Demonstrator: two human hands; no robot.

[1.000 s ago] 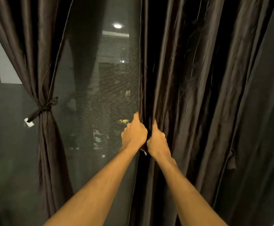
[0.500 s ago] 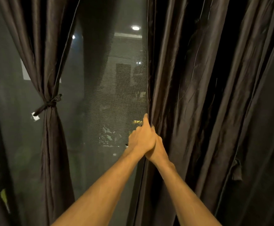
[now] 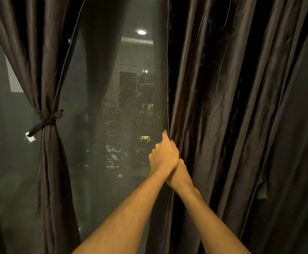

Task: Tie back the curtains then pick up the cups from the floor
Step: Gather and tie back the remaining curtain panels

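Head view: the left hand (image 3: 163,156) reaches up and across to the inner edge of the right curtain (image 3: 222,107). Its fingers curl round that edge and grip it, and one digit points up along the hem. The right hand (image 3: 179,174) lies just behind and below, touching the left hand and mostly covered by it, so I cannot tell how its fingers lie. This curtain hangs loose in long folds to the right of both hands, with a fabric strip (image 3: 261,187) dangling on it far right. Well apart on the left, the left curtain (image 3: 45,61) is gathered at its middle by a knotted tie (image 3: 46,121) with a white tag (image 3: 29,137) at its end. Between the curtains is the dark window (image 3: 123,107), where a round lamp (image 3: 141,32) glows.
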